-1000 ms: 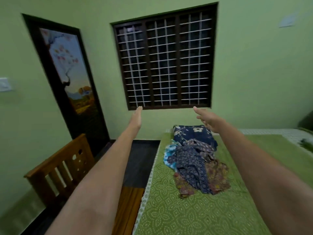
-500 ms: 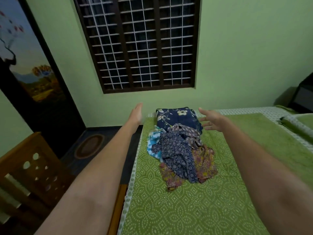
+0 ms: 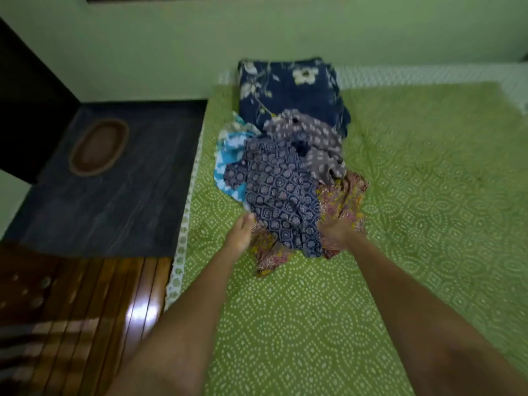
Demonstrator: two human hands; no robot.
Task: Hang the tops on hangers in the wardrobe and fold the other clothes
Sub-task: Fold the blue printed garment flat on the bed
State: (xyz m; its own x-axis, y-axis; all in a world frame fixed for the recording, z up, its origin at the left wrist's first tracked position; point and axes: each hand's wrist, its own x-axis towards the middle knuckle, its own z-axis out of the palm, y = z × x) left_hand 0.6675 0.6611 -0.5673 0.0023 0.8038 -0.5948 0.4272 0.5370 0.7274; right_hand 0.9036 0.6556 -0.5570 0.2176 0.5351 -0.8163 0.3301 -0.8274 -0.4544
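On the bed (image 3: 314, 324), both hands meet the clothes pile (image 3: 283, 178): left hand (image 3: 239, 238) flat at its near-left edge, right hand (image 3: 335, 231) gripping the near-right fabric, likely to lift one garment.

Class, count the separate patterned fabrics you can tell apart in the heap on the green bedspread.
5: navy floral cloth at the far end, grey print in front, light blue piece on the left, dark blue print on top, yellow-red print nearest. Others may lie hidden.
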